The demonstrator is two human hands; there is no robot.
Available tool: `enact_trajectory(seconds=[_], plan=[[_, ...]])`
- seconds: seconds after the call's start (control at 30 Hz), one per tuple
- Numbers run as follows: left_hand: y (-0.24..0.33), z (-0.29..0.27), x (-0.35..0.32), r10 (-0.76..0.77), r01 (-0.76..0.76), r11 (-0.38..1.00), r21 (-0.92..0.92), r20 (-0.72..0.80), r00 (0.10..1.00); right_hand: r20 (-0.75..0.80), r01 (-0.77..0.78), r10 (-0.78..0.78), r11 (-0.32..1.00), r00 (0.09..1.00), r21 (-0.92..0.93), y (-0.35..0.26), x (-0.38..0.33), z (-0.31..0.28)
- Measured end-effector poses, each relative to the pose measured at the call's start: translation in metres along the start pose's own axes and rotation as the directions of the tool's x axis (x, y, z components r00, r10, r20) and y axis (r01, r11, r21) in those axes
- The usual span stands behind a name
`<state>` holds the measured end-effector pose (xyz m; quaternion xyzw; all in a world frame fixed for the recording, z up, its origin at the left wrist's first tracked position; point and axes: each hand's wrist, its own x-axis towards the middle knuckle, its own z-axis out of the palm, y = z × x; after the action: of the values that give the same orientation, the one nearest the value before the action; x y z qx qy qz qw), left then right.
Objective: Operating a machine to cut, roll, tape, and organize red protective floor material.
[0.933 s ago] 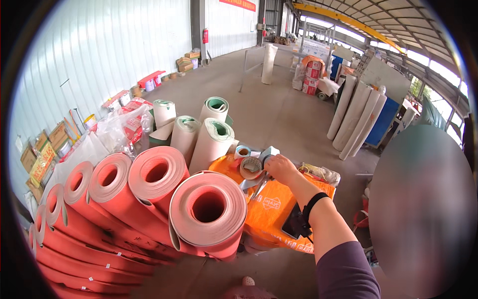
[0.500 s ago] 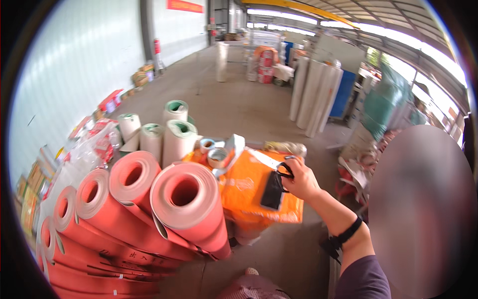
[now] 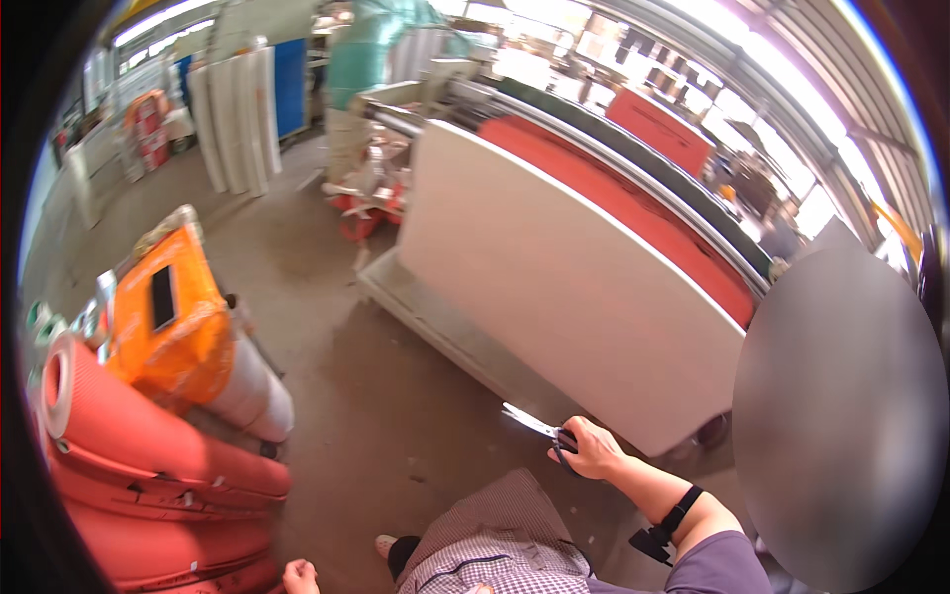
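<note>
My right hand (image 3: 592, 447) is closed around the black handles of a pair of scissors (image 3: 532, 420). The silver blades point left, above the floor and short of a long machine. My left hand (image 3: 300, 576) shows only partly at the lower edge, fingers curled in and nothing seen in them. It is nearest to the red rolls of ribbed matting (image 3: 168, 416) on the left. Beyond those rolls, a black phone (image 3: 163, 297) lies on an orange wrapped package (image 3: 188, 342), apart from both hands.
Ahead and to the right stands the machine with a broad pale panel (image 3: 564, 277), metal rollers (image 3: 604, 153) and red sheet (image 3: 633, 213). White rolls (image 3: 233, 129) and a blue board (image 3: 290, 84) stand far left. A blurred grey oval covers the right side.
My view has swung right, from the rolls and package to the machine. My right hand, still holding the scissors, has moved away from the phone and package. My left hand has come into view.
</note>
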<state>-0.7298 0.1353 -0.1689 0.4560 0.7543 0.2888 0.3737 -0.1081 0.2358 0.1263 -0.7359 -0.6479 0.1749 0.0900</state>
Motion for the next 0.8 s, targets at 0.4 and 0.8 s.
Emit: enact_trajectory(seconds=[0.4, 0.8], plan=[[0.241, 0.445, -0.142, 0.011, 0.145, 0.968, -0.204, 0.613, 0.790, 0.010, -0.554, 0.565, 0.807, 0.825, 0.205, 0.371, -0.283, 0.024], [0.392, 0.785, -0.411, 0.129, 0.989, 0.140, -0.050, 0.991, 0.032, 0.052, -0.574, 0.577, 0.793, 0.815, 0.206, 0.534, -0.375, 0.018]])
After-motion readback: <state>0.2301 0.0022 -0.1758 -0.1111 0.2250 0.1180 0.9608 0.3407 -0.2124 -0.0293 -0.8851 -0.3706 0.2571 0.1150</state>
